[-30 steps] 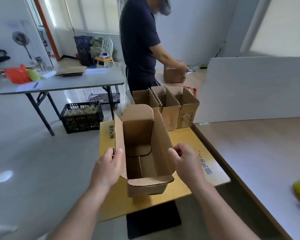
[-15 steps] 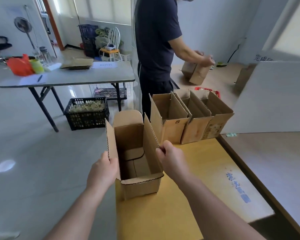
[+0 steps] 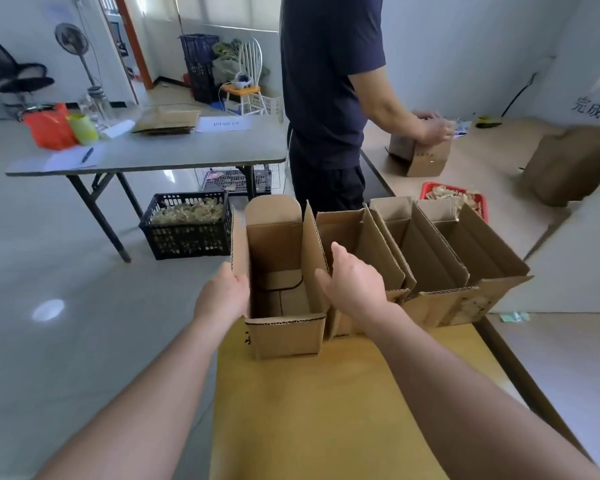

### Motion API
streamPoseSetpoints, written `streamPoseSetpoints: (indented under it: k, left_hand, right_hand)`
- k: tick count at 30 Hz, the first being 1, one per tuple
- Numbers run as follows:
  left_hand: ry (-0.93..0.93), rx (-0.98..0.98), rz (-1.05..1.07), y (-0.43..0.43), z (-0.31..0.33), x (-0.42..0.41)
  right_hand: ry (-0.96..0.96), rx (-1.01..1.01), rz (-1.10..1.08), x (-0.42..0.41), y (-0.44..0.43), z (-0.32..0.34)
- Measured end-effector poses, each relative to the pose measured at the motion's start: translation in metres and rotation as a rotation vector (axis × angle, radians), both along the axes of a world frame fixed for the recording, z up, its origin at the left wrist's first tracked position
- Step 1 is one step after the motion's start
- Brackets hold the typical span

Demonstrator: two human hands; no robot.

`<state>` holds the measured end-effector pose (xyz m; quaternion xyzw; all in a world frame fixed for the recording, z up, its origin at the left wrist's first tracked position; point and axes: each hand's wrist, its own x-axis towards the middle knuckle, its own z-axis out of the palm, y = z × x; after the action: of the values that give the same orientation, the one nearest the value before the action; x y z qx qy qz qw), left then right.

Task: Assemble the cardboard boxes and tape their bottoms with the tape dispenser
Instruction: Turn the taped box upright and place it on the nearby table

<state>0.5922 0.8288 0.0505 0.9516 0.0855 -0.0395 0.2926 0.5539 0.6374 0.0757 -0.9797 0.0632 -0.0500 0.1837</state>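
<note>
Since a second ago you have carried the open-topped brown corrugated cardboard box [image 3: 284, 336] forward across the yellow-topped bench [image 3: 326, 410]. It now stands upright near the bench's left edge, with its right side against the row of three assembled brown cardboard boxes [image 3: 430, 306] along the far edge.

Head view: your left hand [image 3: 222, 294] grips the box's left wall, fingers curled round its upper edge. Your right hand [image 3: 357, 289] pinches the tall right flap, thumb raised. That hand sits in the narrow gap between this box and its neighbour.

Mind that gap first. If you push the box further right, I judge the flap could fold or crease against the next box, or trap your fingers. Draw the right hand up and out before closing the gap.

The left edge is the second worry. The box stands close to it, and a careless release with the left hand could tip the box toward the floor.

Inside, the bottom flaps look folded together, but you cannot tell from above whether the bottom is taped. No tape dispenser is visible, so an untaped box could slip into the row unnoticed.

A person in a dark shirt [image 3: 326, 98] works just beyond the row, so avoid shoving the boxes toward them.
</note>
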Motion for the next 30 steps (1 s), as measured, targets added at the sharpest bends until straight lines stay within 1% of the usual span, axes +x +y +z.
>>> streamPoseSetpoints:
  k: [5,10,14,16,18,21,23,25,27,30]
  left_hand:
    - [0.002,-0.049,-0.015,-0.026,0.001,0.018]
    - [0.002,-0.08,-0.023,-0.026,0.002,0.018]
    - [0.099,-0.166,-0.129,-0.017,0.006,0.007]
    - [0.096,-0.163,-0.157,-0.015,0.01,-0.004]
    - [0.031,-0.12,-0.166,-0.013,0.015,-0.018]
    - [-0.14,-0.072,-0.17,-0.011,0.026,-0.048]
    - [-0.27,-0.082,-0.204,-0.01,0.027,-0.067]
    - [-0.356,-0.104,-0.273,-0.014,0.025,-0.088]
    - [-0.391,-0.099,-0.368,-0.025,0.021,-0.111]
    - [-0.403,-0.048,-0.523,-0.05,0.014,-0.15]
  right_hand:
    - [0.006,-0.014,-0.012,0.017,-0.011,-0.002]
    - [0.025,-0.001,-0.015,0.015,-0.013,-0.005]
    - [0.005,-0.011,-0.015,-0.001,-0.01,0.001]
    - [-0.048,-0.024,-0.025,-0.015,-0.01,0.007]
    - [-0.117,-0.053,-0.035,-0.032,-0.011,0.013]
    - [-0.205,-0.111,-0.065,-0.065,-0.011,0.017]
    - [-0.212,-0.13,-0.106,-0.092,-0.01,0.016]
    - [-0.208,-0.154,-0.147,-0.125,-0.009,0.009]
    - [-0.217,-0.192,-0.179,-0.162,-0.009,0.002]
    - [-0.178,-0.169,-0.239,-0.216,-0.017,-0.004]
